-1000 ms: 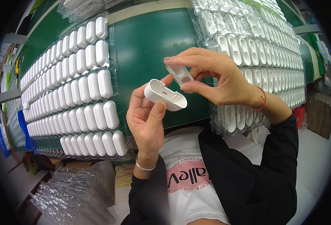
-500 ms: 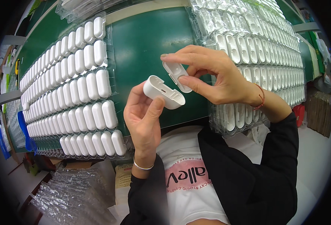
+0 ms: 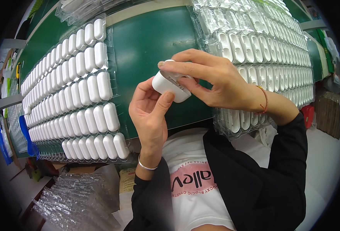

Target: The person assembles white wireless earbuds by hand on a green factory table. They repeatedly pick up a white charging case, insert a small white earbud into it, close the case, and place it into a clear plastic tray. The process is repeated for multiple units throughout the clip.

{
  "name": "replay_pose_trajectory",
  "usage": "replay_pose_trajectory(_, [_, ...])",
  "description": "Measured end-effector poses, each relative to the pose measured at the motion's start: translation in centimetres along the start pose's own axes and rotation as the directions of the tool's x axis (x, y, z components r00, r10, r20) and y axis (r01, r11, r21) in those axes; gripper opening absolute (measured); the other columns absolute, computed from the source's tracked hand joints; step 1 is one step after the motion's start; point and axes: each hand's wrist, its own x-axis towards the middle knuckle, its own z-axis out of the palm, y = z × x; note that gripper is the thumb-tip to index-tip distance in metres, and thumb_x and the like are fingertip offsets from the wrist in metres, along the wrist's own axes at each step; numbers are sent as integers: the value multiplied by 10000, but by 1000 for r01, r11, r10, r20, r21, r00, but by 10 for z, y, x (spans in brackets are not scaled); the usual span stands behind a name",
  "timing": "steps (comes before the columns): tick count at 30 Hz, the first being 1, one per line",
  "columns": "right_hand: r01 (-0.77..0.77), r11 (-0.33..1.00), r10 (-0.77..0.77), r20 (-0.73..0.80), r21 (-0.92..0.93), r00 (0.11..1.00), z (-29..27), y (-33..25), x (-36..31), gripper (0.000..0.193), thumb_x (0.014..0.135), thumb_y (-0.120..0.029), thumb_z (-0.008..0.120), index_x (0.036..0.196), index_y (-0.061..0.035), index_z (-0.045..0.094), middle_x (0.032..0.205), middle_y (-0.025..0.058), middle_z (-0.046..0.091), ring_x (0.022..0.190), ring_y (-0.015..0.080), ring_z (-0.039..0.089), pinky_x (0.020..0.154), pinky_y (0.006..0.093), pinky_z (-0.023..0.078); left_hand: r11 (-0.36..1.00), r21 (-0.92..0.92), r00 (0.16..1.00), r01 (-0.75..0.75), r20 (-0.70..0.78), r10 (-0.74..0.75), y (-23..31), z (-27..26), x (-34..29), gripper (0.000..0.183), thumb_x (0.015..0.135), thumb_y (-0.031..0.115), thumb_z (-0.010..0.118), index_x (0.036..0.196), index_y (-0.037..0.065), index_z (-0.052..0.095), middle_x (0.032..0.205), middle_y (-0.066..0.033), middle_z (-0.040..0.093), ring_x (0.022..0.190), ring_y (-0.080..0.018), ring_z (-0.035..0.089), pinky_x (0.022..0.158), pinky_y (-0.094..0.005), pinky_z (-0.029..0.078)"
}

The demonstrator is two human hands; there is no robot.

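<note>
Over the green table my left hand (image 3: 150, 106) grips a white earbud case body (image 3: 164, 85), thumb on its front and its hollow side turned toward my right hand. My right hand (image 3: 212, 79) pinches a white case lid (image 3: 191, 80) against the body's opening. Fingers cover most of the lid, so I cannot tell whether the two parts are joined. To the left lies a clear tray of rounded white case pieces (image 3: 105, 85) in rows. Beside my right hand is a clear tray of hollow white lids (image 3: 237, 48).
More clear plastic trays (image 3: 89, 5) are stacked at the far edge of the green table (image 3: 150, 34). A heap of crumpled clear trays (image 3: 75, 202) sits below the table at lower left. A red object (image 3: 308, 115) is beyond my right arm.
My right hand has brought the lid down and left onto the case body. My left hand has raised and turned the body slightly, and the gap between the parts has closed.
</note>
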Motion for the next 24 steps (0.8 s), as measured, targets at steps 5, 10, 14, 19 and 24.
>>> replay_pose_trajectory(5, [52, 990, -58, -43, -129, 997, 5, -2, -4, 472, 780, -6, 657, 1224, -165, 639, 1099, 69, 624, 739, 252, 679, 580, 325, 554, 997, 16, 997, -75, 34, 75, -7, -2, -1, 360, 845, 22, 734, 1157, -31, 561, 1062, -99, 624, 1017, -172, 619, 893, -304, 513])
replay_pose_trajectory(10, [37, 981, -46, -41, -190, 998, 1, -9, -6, 523, 732, 46, 640, 1210, -166, 658, 1095, 64, 624, 725, 227, 673, 562, 309, 547, 984, 111, 988, -141, 74, 133, -6, 2, -1, 342, 814, 0, 756, 1096, -18, 566, 1016, -60, 584, 987, -158, 605, 884, -299, 498])
replay_pose_trajectory(14, [8, 994, -10, -21, -110, 1000, 0, -13, -5, 557, 739, 127, 586, 1218, -143, 677, 1060, 70, 651, 734, 197, 672, 566, 281, 542, 997, -64, 994, -54, 89, 60, -9, -6, -4, 362, 792, 18, 778, 1086, -11, 568, 1042, -67, 594, 996, -159, 586, 889, -306, 478])
replay_pose_trajectory(19, [12, 988, -26, 91, 155, 995, -8, -10, 1, 520, 777, 110, 600, 1237, -124, 665, 1079, 88, 663, 825, 229, 683, 670, 291, 552, 988, -156, 997, -5, 80, 18, -9, -7, -10, 404, 811, 72, 778, 1140, -9, 560, 1108, -88, 611, 1040, -170, 589, 916, -316, 475])
replay_pose_trajectory(24, [-112, 931, 57, 165, 347, 985, -8, 0, 2, 420, 848, -16, 650, 1235, -177, 667, 1015, 68, 692, 744, 190, 645, 618, 297, 491, 981, -187, 998, 60, 24, -57, -2, 2, -15, 448, 841, 89, 757, 1207, -22, 524, 1141, -99, 616, 1063, -177, 591, 929, -323, 477])
